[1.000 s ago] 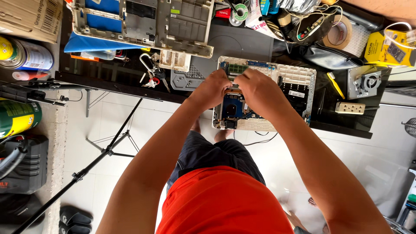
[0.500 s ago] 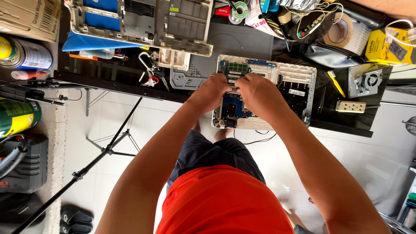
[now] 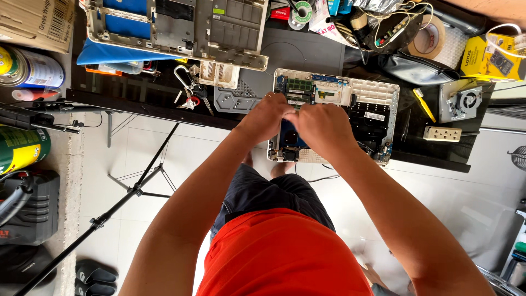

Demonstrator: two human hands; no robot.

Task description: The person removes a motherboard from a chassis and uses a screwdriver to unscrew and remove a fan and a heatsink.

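Basically both hands meet over the open laptop [image 3: 361, 109] at the worktop's [image 3: 307, 52] near edge: left hand [image 3: 268, 118] and right hand [image 3: 323, 129] curled, pinching something I can't see, laptop flat for access.

An opened laptop base of pale cream plastic [image 3: 350, 104] lies flat at the near edge of a black workbench [image 3: 296, 52], its insides facing up — a blue circuit board with a green memory module sits at its left end, and dark cavities with a white perforated grille fill its right. Part of its left-hand middle is hidden — the rest shows plainly.
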